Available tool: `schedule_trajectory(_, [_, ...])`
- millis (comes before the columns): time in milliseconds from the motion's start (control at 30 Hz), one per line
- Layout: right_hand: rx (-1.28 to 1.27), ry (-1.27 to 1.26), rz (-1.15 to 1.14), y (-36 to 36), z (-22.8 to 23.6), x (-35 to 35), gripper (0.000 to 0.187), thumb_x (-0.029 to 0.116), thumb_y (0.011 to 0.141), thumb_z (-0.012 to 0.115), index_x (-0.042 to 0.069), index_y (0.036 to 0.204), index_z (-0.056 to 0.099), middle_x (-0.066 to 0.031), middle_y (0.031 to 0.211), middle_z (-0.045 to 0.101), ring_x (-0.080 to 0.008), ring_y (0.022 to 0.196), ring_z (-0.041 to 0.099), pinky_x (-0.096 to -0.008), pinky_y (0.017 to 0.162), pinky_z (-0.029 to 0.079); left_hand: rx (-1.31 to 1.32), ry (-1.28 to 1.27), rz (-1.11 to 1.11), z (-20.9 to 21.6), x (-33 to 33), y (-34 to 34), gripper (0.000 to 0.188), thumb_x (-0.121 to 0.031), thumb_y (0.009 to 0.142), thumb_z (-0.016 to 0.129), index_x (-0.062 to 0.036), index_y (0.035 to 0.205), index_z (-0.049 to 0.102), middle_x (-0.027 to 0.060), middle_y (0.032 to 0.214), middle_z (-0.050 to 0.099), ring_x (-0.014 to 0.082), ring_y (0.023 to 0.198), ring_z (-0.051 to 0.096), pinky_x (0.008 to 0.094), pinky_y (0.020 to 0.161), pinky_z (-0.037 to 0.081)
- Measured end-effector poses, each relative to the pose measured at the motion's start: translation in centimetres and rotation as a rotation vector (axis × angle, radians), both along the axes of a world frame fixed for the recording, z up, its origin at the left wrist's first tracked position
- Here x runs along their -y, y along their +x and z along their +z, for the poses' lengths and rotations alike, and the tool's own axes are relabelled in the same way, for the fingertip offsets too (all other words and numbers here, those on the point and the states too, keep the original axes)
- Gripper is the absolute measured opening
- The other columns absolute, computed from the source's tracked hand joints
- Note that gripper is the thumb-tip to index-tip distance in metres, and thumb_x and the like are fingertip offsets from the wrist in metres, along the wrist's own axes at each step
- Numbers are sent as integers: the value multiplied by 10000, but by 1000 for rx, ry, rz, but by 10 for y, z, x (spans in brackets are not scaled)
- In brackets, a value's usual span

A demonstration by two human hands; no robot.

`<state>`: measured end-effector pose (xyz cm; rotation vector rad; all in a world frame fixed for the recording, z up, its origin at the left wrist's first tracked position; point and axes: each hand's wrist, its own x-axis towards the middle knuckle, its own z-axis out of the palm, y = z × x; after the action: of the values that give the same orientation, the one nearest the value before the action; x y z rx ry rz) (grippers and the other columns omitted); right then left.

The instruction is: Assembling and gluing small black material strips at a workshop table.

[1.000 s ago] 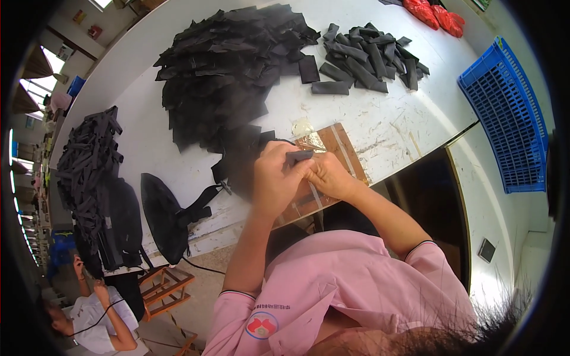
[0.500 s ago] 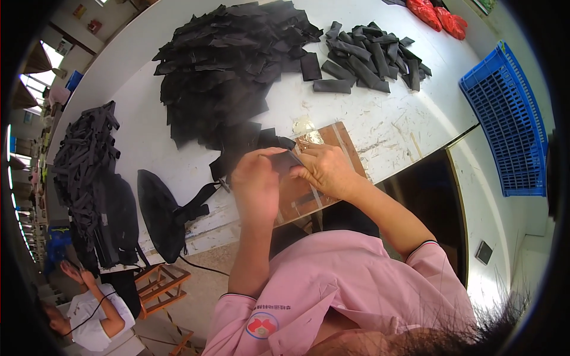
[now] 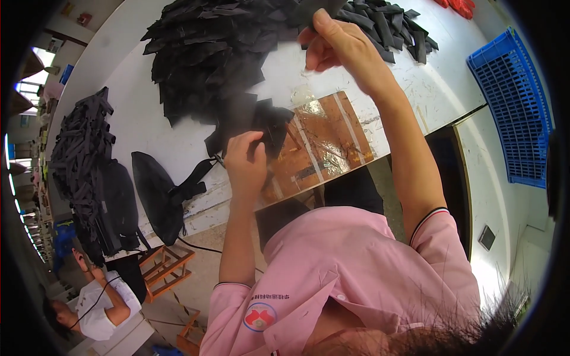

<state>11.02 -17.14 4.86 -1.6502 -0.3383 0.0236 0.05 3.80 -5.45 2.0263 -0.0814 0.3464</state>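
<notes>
My right hand (image 3: 350, 53) is stretched out over the far side of the table, thumb and fingers closed on a dark fabric piece (image 3: 313, 10) that the frame's top edge cuts off. Nearer to me, my left hand (image 3: 245, 163) is beside several black fabric pieces (image 3: 270, 127), its thumb and curled fingers apart. No object shows between them. In front of me lies a brown wooden board (image 3: 332, 139) with strips of clear tape. A small metal tip (image 3: 219, 159) shows at the end of a black strap left of my left hand.
A large heap of flat black pieces (image 3: 208, 53) spreads across the far table; folded black pieces (image 3: 386, 26) lie right of it. Narrow black strips (image 3: 83, 148) and a black pouch (image 3: 157, 196) are leftward. A blue crate (image 3: 513, 110) stands right. Another person (image 3: 98, 302) works lower left.
My hands have parted. The right one has moved far forward to the folded pieces with the dark piece; the left has let go of it and stays near the board. The view has shifted slightly.
</notes>
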Motion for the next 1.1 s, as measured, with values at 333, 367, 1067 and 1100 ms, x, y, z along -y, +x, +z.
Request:
schedule_trajectory(333, [-255, -261, 56, -106, -84, -2, 372, 307, 877, 475, -34, 764, 573, -71, 533, 518, -134, 492, 494, -275, 473, 393, -71, 752, 197, -33, 5, -3, 148, -80, 689, 622, -11, 757, 511, 128, 870, 515, 301, 813, 491, 391, 718, 408])
schedule_trajectory(367, [-255, -256, 58, -111, -83, -5, 372, 307, 877, 475, -34, 764, 573, -71, 533, 518, -134, 492, 494, -275, 473, 393, -72, 757, 199, -37, 1, -3, 148, -80, 689, 622, -11, 757, 511, 128, 870, 515, 301, 813, 491, 391, 718, 408])
schedule_trajectory(1067, [-389, -195, 317, -126, -100, -44, 405, 324, 870, 480, -11, 646, 519, -82, 548, 526, -169, 526, 532, -305, 492, 411, 270, 479, 348, -20, -25, -15, 48, 22, 735, 529, 2, 762, 496, 145, 854, 541, 308, 814, 512, 370, 719, 419])
schedule_trajectory(1100, [-453, -151, 358, -125, -102, -45, 414, 359, 866, 489, -4, 671, 526, -69, 580, 537, -144, 548, 535, -284, 493, 416, 330, 391, 312, -14, -24, -18, 48, 28, 746, 519, 4, 769, 484, 149, 855, 536, 304, 814, 510, 367, 723, 417])
